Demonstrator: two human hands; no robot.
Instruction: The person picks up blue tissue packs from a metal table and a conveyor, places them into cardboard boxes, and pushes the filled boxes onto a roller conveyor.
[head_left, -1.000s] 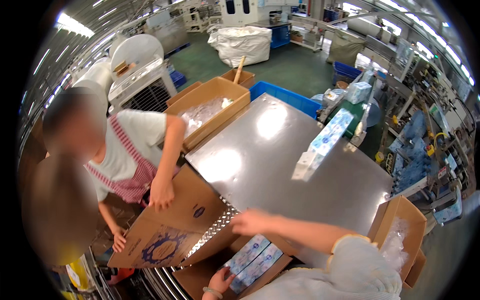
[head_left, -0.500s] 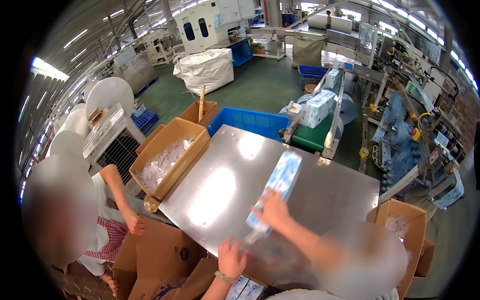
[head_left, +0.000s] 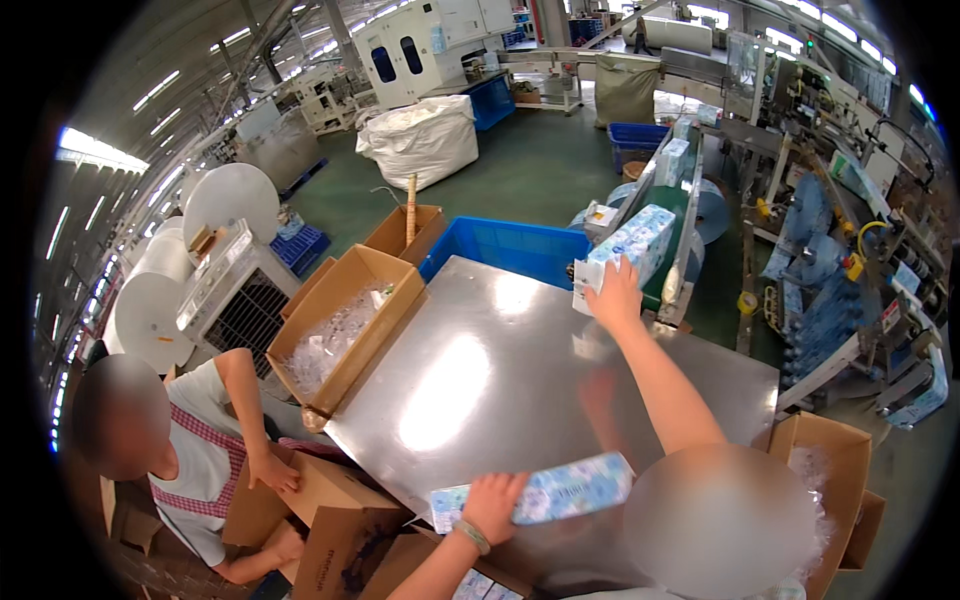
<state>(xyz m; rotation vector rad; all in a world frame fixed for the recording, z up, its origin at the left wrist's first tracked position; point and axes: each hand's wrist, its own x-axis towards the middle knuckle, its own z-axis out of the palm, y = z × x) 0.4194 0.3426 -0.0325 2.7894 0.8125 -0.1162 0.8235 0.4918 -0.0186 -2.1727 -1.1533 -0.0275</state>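
Note:
My left hand, with a bracelet at the wrist, is closed over a long blue-and-white floral wrapped pack. That pack lies across the near edge of the steel table. Farther off, my right hand reaches to the table's far edge. Its fingers are on the near end of another wrapped pack, which sits at the end of the green conveyor belt. The underside of that grip is hidden. Below my left forearm, an open carton stands beside more packs.
A co-worker at left handles a cardboard box. Cartons of clear plastic film stand left and right of the table. Behind it is a blue crate. Machinery fills the right side. A blurred round patch covers the lower right.
My right hand has left the pack on the table and moved to the one on the conveyor. The first pack now lies crosswise under my left hand. The co-worker has both hands on the box.

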